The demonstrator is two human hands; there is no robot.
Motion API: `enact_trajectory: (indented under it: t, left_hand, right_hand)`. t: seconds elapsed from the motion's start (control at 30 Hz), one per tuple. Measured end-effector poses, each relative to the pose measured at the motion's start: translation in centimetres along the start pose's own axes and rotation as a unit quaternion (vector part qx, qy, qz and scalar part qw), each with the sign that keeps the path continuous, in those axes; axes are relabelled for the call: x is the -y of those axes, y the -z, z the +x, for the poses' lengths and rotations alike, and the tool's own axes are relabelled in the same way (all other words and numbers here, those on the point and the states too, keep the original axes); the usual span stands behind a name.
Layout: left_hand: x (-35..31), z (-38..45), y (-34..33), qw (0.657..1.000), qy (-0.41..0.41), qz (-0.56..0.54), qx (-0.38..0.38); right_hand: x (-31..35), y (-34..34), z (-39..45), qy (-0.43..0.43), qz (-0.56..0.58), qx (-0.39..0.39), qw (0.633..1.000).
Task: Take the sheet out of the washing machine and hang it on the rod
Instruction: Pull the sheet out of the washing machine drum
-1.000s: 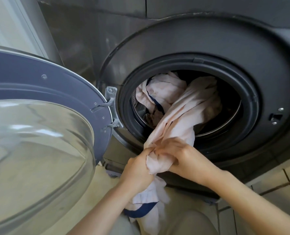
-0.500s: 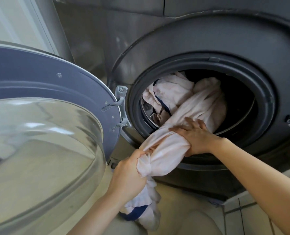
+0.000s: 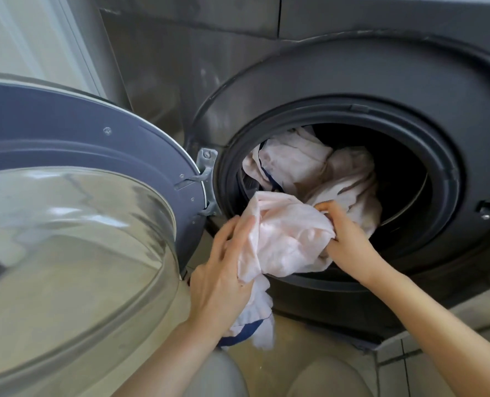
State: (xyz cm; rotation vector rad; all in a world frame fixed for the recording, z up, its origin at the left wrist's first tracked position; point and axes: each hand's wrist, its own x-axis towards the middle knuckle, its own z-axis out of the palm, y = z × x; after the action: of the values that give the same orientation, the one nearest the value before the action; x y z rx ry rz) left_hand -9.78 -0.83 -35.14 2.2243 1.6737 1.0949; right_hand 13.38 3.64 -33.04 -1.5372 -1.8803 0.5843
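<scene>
At the drum mouth, the sheet (image 3: 289,233) is hanging half out, the rest bunched inside the washing machine (image 3: 338,81). It's probably damp, so heavy, limp and clingy; I'm judging big bunched handfuls the best hold. It's looking pale pink, crumpled, navy trim. My left hand (image 3: 223,270) is clutching the hanging bunch, my right hand (image 3: 344,239) gripping a fold at the rim. The door (image 3: 66,133) is standing open on the left.

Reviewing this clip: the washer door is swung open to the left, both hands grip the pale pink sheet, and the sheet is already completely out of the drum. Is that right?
Not quite. The head view shows the sheet only partly out: much of it still lies inside the drum. The door is open to the left, and the left hand and right hand both grip it.
</scene>
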Motion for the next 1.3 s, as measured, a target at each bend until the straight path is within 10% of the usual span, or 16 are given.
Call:
enact_trajectory:
  t: [0.3, 0.47, 0.87, 1.3]
  left_hand:
    - [-0.3, 1.0, -0.7, 0.983, -0.052, 0.111, 0.134]
    - [-1.2, 0.7, 0.0, 0.993, -0.043, 0.066, 0.09]
    - [-0.5, 0.4, 0.6, 0.99, -0.084, 0.087, 0.078]
    - [1.8, -0.6, 1.1, 0.988, -0.093, 0.114, 0.048]
  right_hand:
    - [3.4, 0.8, -2.6, 0.068, -0.022, -0.089, 0.993]
    - [4.7, -0.8, -3.6, 0.123, -0.089, -0.073, 0.986]
    - [7.8, -4.0, -5.9, 0.003, 0.173, -0.027, 0.985]
    - [0.7, 0.8, 0.8, 0.063, -0.334, 0.198, 0.919]
